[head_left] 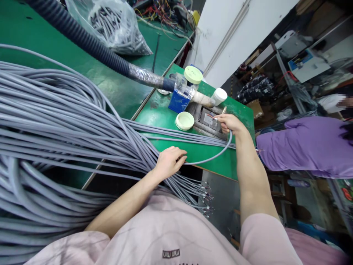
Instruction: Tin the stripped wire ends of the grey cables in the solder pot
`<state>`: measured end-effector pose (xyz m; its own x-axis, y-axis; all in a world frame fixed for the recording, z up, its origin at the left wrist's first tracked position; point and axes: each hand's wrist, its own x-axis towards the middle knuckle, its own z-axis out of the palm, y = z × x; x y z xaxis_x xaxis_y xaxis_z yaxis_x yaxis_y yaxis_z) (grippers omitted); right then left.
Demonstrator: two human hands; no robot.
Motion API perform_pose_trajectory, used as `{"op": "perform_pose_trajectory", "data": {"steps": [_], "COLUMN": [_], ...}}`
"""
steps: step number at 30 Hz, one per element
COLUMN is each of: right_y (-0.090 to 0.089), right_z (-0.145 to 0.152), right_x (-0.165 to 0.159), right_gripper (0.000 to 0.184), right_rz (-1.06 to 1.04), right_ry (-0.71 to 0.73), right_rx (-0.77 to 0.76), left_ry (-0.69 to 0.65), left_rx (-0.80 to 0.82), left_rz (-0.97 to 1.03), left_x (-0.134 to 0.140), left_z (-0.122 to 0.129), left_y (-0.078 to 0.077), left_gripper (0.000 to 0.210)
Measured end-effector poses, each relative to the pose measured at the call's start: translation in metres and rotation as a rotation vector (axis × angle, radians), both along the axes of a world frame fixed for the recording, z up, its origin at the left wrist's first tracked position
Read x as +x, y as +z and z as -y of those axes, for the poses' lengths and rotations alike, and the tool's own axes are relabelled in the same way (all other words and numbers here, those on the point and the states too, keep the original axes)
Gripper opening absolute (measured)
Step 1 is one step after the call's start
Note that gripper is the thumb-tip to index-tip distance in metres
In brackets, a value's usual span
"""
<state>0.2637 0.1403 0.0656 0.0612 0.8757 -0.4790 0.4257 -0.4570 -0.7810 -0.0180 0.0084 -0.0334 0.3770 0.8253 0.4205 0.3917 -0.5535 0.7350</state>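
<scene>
Green bench (154, 116): right hand (228, 123) pinches gray cable (217, 154) near its splayed wires (211, 116), above the dark metal fixture (211, 131), left hand (171, 160) closed round it further back; bundle (116, 129) drag could swing them off-target.

Gry cable (211, 160), curved, thin colored wires (212, 117) out @ 1 end.

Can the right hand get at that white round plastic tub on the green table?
Probably yes: the right hand is nearby, with little but a thin pale stick seen between it and the white tub, though that hand holds a slim grey cable.
</scene>
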Motion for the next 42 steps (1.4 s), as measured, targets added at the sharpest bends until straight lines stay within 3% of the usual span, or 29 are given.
{"op": "perform_pose_trajectory", "data": {"steps": [18, 23, 26, 30, 34, 38, 42], "right_y": [-0.003, 0.004, 0.015, 0.025, 0.011, -0.018, -0.036], "right_z": [0.000, 0.007, 0.031, 0.096, 0.169, 0.210, 0.221], "right_x": [-0.002, -0.002, -0.009, -0.040, -0.085, -0.122, -0.138], "right_gripper": [0.046, 0.045, 0.044, 0.038, 0.036, 0.036, 0.041], "right_rz": [0.007, -0.017, -0.030, 0.131, 0.402, 0.540, 0.619], "right_ry": [-0.017, -0.016, 0.009, 0.042, 0.092, 0.166, 0.211], "right_rx": [-0.018, 0.029, 0.122, 0.351, 0.541, 0.769, 0.963], "left_ry": [0.002, 0.003, -0.001, -0.002, -0.040, -0.238, -0.390], "left_rx": [0.006, -0.003, -0.011, -0.049, -0.173, -0.513, -0.914], "left_rz": [-0.017, -0.021, -0.017, 0.013, 0.162, 0.502, 0.850], "left_x": [0.000, 0.000, 0.000, -0.001, -0.001, 0.003, 0.012], "left_z": [0.000, 0.000, 0.000, 0.000, 0.003, 0.014, 0.030], "left_y": [-0.001, 0.000, 0.000, 0.001, 0.004, 0.012, 0.011], "left_gripper": [0.019, 0.019, 0.019, 0.018, 0.017, 0.023, 0.032]}}
